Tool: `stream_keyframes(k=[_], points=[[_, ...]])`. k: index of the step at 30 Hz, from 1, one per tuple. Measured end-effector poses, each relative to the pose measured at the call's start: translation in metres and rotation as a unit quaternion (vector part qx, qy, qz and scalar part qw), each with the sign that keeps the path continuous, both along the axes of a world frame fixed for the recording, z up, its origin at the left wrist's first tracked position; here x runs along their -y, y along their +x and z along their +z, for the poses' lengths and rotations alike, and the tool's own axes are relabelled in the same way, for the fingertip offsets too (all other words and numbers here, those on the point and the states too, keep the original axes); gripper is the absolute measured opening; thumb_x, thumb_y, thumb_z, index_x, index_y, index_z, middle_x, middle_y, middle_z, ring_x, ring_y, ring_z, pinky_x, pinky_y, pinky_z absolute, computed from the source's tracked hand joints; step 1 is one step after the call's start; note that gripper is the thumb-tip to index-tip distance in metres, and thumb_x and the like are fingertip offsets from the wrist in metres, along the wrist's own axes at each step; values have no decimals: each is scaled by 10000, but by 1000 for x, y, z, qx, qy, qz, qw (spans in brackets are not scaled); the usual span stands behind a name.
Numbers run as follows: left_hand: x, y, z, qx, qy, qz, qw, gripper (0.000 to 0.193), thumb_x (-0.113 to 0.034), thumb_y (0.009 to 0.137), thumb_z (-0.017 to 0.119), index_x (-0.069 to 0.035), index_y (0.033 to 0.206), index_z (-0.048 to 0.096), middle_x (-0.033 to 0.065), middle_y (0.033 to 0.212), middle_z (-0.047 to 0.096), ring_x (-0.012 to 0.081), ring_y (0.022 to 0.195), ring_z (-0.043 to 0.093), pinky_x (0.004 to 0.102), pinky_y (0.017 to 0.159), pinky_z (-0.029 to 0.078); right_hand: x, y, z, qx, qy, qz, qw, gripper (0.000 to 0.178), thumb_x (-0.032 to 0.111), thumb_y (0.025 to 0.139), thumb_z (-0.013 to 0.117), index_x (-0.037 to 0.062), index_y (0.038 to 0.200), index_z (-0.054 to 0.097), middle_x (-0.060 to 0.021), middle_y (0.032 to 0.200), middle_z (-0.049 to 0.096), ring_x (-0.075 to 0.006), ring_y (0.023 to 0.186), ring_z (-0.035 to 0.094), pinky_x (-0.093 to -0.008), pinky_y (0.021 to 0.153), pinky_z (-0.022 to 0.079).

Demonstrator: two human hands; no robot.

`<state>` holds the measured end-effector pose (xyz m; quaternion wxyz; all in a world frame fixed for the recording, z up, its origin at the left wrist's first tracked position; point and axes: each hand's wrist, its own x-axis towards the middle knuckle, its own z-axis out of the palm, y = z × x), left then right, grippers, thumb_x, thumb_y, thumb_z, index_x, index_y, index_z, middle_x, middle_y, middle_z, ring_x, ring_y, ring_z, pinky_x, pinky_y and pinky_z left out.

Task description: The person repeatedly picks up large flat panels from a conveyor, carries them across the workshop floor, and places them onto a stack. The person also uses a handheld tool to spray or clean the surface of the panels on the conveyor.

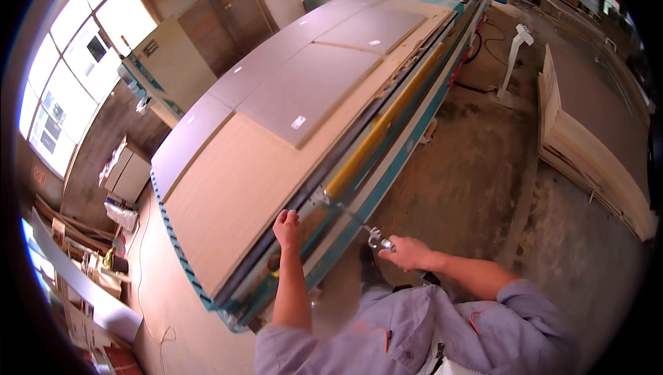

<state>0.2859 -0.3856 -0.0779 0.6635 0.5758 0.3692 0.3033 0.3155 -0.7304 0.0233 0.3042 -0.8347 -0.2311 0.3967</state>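
Observation:
My right hand (409,254) grips a silver air blow gun (377,238), its long thin nozzle pointing up and left toward the side of a long machine table. Loosely closed, my left hand (286,226) is raised beside the near edge of that table; anything between its fingers is hidden. On the table rests a light wood-coloured sheet (231,168). Several mauve-grey panels (297,92) with small white labels lie on the bed, with narrow gaps between them. A yellow rail (387,126) runs along the table's near side.
To the right stands a stack of large boards (594,133). A white pedestal (512,64) is on the floor beyond it. A beige control cabinet (176,64) stands behind the table at the left. Offcuts (90,278) and a cable (140,271) lie at lower left.

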Motion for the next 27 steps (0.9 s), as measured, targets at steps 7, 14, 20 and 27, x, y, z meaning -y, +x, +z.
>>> stream_keyframes(k=[7,14,20,27], points=[[-91,201,-17,-91,71,-53,992,621,-154,825,627,104,1316,349,205,1248,502,263,1120,514,341,943,410,-37,188,-40,-70,182,-428,882,401,391,896,540,6,982,473,-84,560,533,-163,375,516,-296,349,432],[-81,288,-6,-26,48,-18,998,566,-59,744,596,92,1255,405,193,1224,506,284,1087,510,351,952,379,-87,240,-32,-112,190,-414,883,348,404,911,519,61,935,467,-68,550,544,-154,380,528,-282,363,420],[-61,303,0,-25,-38,84,995,461,-30,701,526,63,1151,488,156,1105,562,248,980,537,347,847,415,-146,229,-35,-193,168,-174,951,399,460,895,526,65,853,485,-42,566,543,-118,434,540,-249,411,431],[19,295,-14,-55,-81,7,995,481,-58,725,580,49,1182,478,138,1022,579,236,889,542,334,834,421,-120,263,-26,-241,115,-141,953,430,465,911,488,42,845,535,-52,557,542,-136,443,557,-268,428,465]])
